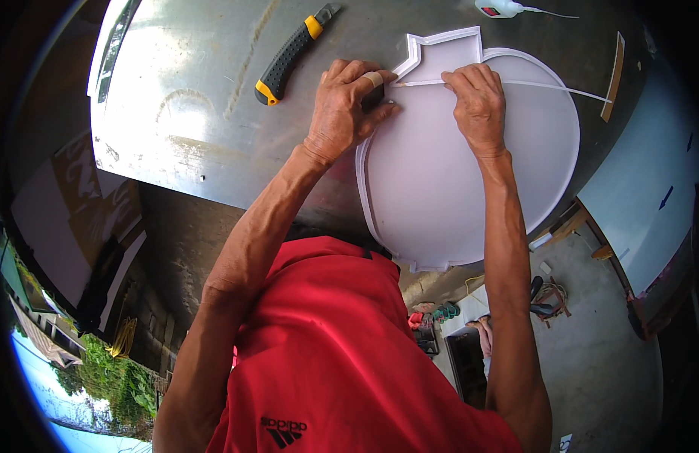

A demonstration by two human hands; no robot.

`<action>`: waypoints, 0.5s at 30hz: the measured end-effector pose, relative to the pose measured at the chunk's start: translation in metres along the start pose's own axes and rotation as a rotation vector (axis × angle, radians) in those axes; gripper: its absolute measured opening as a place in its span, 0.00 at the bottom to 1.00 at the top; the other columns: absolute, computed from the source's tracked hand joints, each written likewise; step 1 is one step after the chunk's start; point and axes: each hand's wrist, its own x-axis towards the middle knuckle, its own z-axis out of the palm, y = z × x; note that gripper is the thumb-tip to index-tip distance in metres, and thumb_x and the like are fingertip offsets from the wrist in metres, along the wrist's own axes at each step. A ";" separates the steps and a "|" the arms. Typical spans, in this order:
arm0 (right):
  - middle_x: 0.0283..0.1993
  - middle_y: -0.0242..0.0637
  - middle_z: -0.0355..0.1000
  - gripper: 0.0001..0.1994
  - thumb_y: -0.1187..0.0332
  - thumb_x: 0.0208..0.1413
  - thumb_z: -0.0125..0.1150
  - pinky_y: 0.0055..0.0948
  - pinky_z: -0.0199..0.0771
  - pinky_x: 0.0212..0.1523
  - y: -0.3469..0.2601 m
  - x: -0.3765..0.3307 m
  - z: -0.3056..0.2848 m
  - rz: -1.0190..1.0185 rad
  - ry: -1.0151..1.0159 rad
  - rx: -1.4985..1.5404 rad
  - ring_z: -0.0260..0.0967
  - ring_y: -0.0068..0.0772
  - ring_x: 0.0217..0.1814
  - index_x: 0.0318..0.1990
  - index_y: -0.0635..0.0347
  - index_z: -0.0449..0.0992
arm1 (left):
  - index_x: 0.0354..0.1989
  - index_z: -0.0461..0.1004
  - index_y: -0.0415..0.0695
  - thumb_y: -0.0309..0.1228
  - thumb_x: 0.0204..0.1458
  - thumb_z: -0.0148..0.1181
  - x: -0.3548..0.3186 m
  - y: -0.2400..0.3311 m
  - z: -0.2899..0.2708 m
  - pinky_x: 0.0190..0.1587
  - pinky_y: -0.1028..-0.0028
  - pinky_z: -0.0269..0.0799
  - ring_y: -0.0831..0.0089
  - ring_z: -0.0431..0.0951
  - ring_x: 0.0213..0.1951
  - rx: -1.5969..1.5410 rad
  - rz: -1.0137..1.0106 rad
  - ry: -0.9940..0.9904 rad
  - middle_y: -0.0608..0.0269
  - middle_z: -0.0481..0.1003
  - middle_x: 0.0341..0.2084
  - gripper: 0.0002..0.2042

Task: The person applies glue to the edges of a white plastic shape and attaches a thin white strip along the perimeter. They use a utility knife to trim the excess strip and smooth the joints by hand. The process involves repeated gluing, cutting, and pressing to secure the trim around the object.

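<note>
A large white round plastic panel (448,189) with a raised rim and a stepped notch at its far end lies on a grey metal tabletop (198,90). A thin white strip (561,87) runs across the panel's upper part and sticks out to the right. My left hand (348,106), with a bandage on one finger, presses a small dark object against the panel's left rim where the strip begins. My right hand (479,102) rests fingers-down on the strip near the notch.
A black and yellow utility knife (289,54) lies on the tabletop left of the hands. A white bottle-like object (497,7) with a cord sits at the far edge. A narrow wooden strip (613,75) lies at right. Clutter sits on the concrete floor below.
</note>
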 end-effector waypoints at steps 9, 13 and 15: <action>0.34 0.31 0.71 0.13 0.86 0.41 0.60 0.35 0.74 0.48 0.008 0.012 0.009 -0.098 0.065 -0.084 0.73 0.34 0.44 0.34 0.58 0.79 | 0.47 0.84 0.46 0.34 0.38 0.79 -0.001 -0.001 0.003 0.53 0.62 0.71 0.59 0.75 0.47 -0.005 0.010 0.032 0.63 0.80 0.44 0.23; 0.34 0.31 0.71 0.13 0.86 0.40 0.60 0.35 0.74 0.50 0.009 0.017 0.012 -0.120 0.083 -0.100 0.73 0.34 0.44 0.34 0.58 0.78 | 0.45 0.84 0.45 0.33 0.38 0.78 -0.001 -0.002 0.005 0.52 0.62 0.71 0.59 0.74 0.46 -0.021 0.023 0.059 0.64 0.80 0.43 0.21; 0.34 0.30 0.71 0.13 0.85 0.40 0.60 0.35 0.74 0.50 0.011 0.017 0.015 -0.124 0.087 -0.102 0.72 0.35 0.44 0.34 0.58 0.79 | 0.44 0.85 0.44 0.32 0.39 0.77 0.000 -0.001 0.004 0.51 0.63 0.72 0.60 0.74 0.45 -0.019 0.028 0.072 0.63 0.80 0.42 0.19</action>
